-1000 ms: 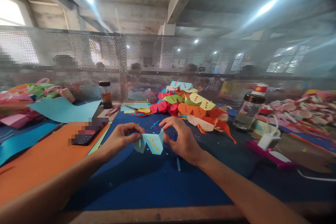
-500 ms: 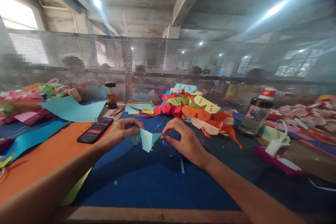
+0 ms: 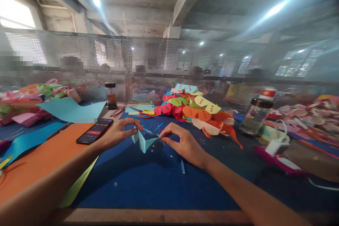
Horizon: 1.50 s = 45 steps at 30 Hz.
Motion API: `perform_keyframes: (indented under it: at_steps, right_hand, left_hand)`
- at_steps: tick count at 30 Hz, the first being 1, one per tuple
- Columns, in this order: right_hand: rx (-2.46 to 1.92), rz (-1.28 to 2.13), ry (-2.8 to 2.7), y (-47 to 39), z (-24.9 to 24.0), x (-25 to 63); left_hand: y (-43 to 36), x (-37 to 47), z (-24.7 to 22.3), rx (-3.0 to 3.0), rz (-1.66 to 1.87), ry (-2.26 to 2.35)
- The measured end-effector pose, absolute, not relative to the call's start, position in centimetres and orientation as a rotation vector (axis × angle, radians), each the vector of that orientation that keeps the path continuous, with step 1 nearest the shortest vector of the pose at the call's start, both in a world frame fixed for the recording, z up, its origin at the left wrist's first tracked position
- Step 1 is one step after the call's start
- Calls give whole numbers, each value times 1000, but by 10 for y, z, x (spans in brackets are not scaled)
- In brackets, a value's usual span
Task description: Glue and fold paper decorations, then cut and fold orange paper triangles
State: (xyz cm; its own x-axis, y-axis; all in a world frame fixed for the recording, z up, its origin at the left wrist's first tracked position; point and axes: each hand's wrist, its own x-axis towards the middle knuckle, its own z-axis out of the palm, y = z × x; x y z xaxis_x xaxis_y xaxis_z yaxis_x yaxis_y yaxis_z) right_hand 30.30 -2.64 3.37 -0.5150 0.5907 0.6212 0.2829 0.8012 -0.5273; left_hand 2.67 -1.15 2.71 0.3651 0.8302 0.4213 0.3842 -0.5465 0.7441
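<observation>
Dark-blue tabletop (image 3: 148, 190), brown front edge (image 3: 148, 216). Directly on it: flat paper stack (image 3: 79, 182) topped by wide orange sheet (image 3: 58, 152), multicoloured folded-paper heap (image 3: 197, 112), clear dark-lidded bottle (image 3: 248, 123), magenta power strip (image 3: 279, 165), narrow pale-blue paper strip (image 3: 182, 166).

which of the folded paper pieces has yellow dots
The light blue piece held between the left hand and right hand; dots visible in the pile are red.

Blurred white digits (image 3: 103, 124) on the phone screen (image 3: 93, 132) appear to end in 12:45.
</observation>
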Motion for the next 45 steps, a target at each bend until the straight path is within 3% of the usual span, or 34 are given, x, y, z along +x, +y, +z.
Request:
perform_keyframes:
  at_steps: [10,19,45]
  right_hand:
    - [-682,432,-2137,-24,24,299]
    - [-662,461,-2175,-29,22,294]
    - [-729,555,-2098,-32,24,289]
  left_hand:
    - [-33,38,35,2231,1154,1120]
    - [-42,70,5,2504,1321,1002]
    - [-46,82,3,2457,1470,1023]
